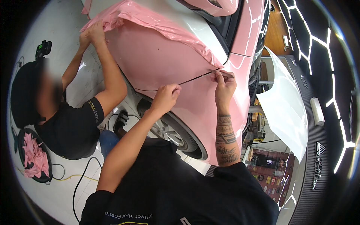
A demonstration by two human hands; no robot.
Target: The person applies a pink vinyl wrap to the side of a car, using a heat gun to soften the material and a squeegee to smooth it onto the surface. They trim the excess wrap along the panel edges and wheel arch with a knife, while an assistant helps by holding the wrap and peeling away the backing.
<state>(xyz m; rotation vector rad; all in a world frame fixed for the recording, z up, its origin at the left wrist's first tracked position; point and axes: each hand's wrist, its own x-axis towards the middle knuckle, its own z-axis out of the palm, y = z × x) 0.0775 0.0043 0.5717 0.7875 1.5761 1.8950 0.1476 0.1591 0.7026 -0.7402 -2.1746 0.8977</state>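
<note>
Pink film covers a car body panel (150,60) in front of me. My right hand (224,84) pinches a thin, flat, dark strip-shaped tool (226,74), its tip at the upper end of the dark panel gap (197,78), beside the film's edge. My left hand (166,98) is closed close to the lower part of that gap; whatever its fingers may hold is hidden. Along the panel's upper edge runs a loose, crumpled fold of pink film (161,28), with white bodywork (187,32) showing beyond it. A co-worker's hands (92,35) grip the far-left end of this film.
The co-worker (67,131) crouches at my left. A black tub (48,170) of crumpled pink film stands on the tiled floor near loose cables (80,176). Below my hands is a car wheel (172,131). A side mirror (221,6) juts out above; a white panel (287,105) stands at right.
</note>
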